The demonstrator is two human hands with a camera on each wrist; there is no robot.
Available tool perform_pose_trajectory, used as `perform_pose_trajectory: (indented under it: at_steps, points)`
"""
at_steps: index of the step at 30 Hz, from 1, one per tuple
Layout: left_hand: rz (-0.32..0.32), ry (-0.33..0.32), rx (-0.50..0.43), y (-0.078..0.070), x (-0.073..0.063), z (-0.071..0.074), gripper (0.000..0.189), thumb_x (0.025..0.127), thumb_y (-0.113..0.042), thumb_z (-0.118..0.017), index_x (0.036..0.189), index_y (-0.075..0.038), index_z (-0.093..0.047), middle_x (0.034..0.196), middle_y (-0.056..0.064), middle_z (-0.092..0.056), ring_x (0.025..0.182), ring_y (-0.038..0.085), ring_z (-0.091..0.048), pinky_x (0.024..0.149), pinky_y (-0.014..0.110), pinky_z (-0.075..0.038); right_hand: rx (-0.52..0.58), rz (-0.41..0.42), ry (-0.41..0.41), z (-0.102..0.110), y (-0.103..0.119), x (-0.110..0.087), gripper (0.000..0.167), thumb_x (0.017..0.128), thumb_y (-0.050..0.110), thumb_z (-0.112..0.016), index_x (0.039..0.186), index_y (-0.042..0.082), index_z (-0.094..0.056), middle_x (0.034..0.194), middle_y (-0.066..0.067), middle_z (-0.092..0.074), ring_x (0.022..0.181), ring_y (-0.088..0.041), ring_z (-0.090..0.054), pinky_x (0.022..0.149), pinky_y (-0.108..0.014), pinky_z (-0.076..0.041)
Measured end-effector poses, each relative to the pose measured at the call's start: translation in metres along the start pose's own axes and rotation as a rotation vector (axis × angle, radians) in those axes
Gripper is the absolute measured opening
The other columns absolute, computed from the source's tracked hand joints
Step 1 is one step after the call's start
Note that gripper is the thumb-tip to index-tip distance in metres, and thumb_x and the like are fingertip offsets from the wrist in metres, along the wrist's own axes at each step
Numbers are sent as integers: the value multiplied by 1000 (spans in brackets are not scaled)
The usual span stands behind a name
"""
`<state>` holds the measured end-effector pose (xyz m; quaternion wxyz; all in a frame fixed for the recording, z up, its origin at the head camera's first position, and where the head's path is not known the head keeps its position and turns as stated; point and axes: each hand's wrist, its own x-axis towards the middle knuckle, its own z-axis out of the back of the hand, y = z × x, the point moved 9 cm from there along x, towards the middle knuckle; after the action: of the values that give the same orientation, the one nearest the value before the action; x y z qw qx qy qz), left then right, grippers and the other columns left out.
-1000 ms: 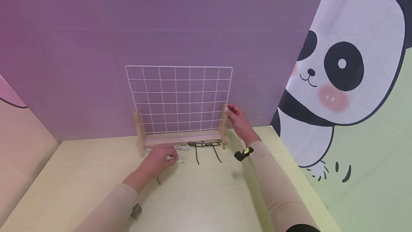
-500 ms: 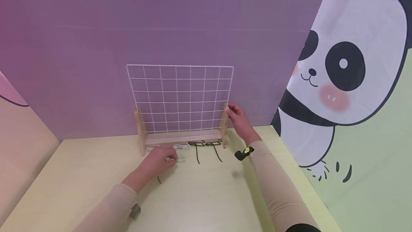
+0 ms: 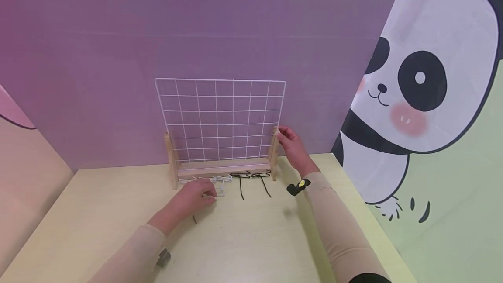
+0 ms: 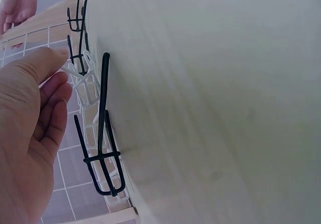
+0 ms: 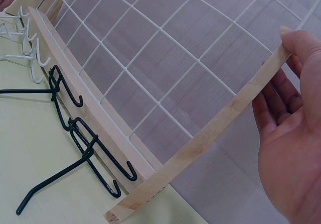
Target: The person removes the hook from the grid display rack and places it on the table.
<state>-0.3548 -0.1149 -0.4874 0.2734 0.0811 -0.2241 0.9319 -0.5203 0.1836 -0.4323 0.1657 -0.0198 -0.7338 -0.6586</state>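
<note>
A white wire grid panel (image 3: 225,117) stands upright in a wooden stand (image 3: 224,169). My right hand (image 3: 292,147) grips the top of the stand's right post (image 5: 200,143), thumb on the near side and fingers curled behind. In front of the stand's base, my left hand (image 3: 194,195) pinches a white wire hook (image 4: 85,81) between thumb and fingers; the fingers hide part of it. Two black wire hooks (image 3: 240,182) lie along the base to the right of the left hand. Another black hook (image 4: 104,148) is close beside the left hand, mostly covered by it in the head view.
More white hooks (image 5: 20,30) lie along the base near the left hand. The pale wooden table (image 3: 251,239) meets a purple backdrop (image 3: 220,21) behind the stand, and a panda-print wall (image 3: 424,130) rises at the right.
The left hand has tilted slightly, and less of the white hook shows between its fingertips. The right hand stays on the post. The whole head view has shifted a little.
</note>
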Motion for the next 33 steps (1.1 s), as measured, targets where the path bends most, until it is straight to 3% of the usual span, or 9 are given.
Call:
perform_pose_trajectory:
  at_steps: [16,26,33]
  points:
    - [-35,63,60,-4,-1,-8,12,93,-16,-89,100,-16,-79,96,-11,-69,93,14,-67,89,40,-62,25,6,-5,0,1,-1,21,113,6,-60,134,1,-64,117,4,-68,115,-12,-62,127,-45,-40]
    - [-76,84,176,-8,-1,-11,13,93,-19,-89,97,-20,-77,94,-13,-65,87,12,-64,81,36,-61,26,10,-1,0,0,-1,28,113,5,-59,139,-7,-59,118,4,-68,116,-12,-62,128,-46,-39]
    - [-80,79,195,-9,-2,-10,15,91,-20,-90,94,-21,-76,91,-14,-64,83,10,-63,76,34,-60,20,7,1,-1,1,-1,22,114,8,-60,135,1,-64,119,5,-69,118,-13,-62,127,-45,-40]
